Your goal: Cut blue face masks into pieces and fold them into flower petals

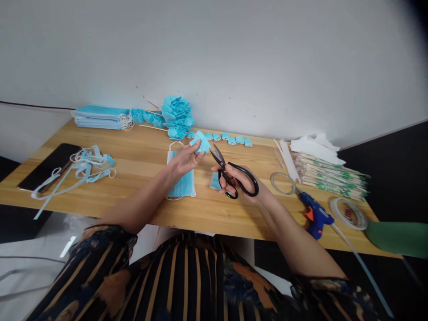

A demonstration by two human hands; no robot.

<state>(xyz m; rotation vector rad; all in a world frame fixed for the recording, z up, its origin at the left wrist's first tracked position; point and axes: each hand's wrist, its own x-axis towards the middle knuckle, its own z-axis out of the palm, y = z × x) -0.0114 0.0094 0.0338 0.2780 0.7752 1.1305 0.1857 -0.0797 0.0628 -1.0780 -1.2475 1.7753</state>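
Observation:
My left hand (187, 158) pinches a small piece of light blue mask fabric (202, 141) above the table. In my right hand (242, 180) is a pair of black-handled scissors (219, 157), its blades partly spread and pointing at the fabric, beside its right edge. A blue face mask (182, 182) lies flat under my left hand. Partly hidden by my right hand, a cut blue piece (216, 180) rests on the wood. Behind them sits a row of small blue petal-shaped pieces (232, 140), next to a bunch of blue fabric flowers (177, 116) on sticks.
A stack of masks (100, 117) stands at the back left. Mask scraps (88, 165) lie over a dark tablet-like slab (47, 167). To the right are a blue glue gun (316, 214), a tape roll (348, 214) and packaged sticks (332, 174). A wall bounds the table's back.

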